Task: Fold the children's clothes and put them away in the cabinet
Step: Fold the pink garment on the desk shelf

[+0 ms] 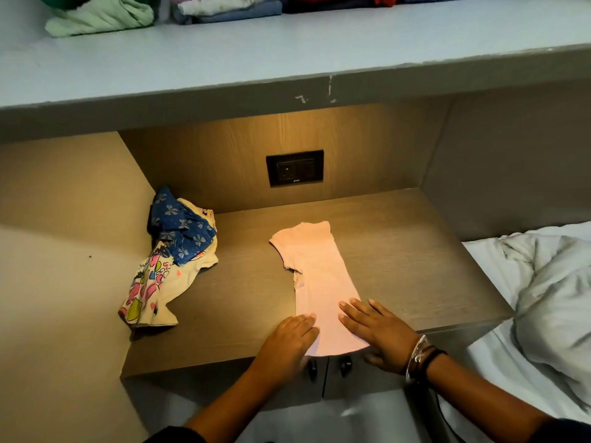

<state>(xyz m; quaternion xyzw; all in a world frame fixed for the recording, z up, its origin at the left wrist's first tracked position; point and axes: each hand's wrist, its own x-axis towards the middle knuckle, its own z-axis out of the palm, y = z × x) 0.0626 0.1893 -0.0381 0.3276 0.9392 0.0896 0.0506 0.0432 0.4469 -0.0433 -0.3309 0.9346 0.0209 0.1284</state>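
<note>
A pale pink child's top [315, 273] lies flat on the wooden counter [399, 251], folded lengthwise into a narrow strip with one short sleeve sticking out to the left. My left hand [289, 343] rests on its near left corner at the counter's front edge. My right hand [375, 330] lies flat on the near right corner, fingers spread, thumb hanging over the edge. Both hands grip the hem of the top. A crumpled heap of a blue flowered garment [180, 227] and a cream cartoon-print garment [153, 282] sits at the counter's left.
A grey shelf [287, 49] overhangs the counter and carries folded clothes [102, 16] along its back. A black wall socket [295, 167] is set in the wooden back panel. Two cabinet knobs [329, 367] show below the counter edge. A white duvet [550, 298] lies on the right.
</note>
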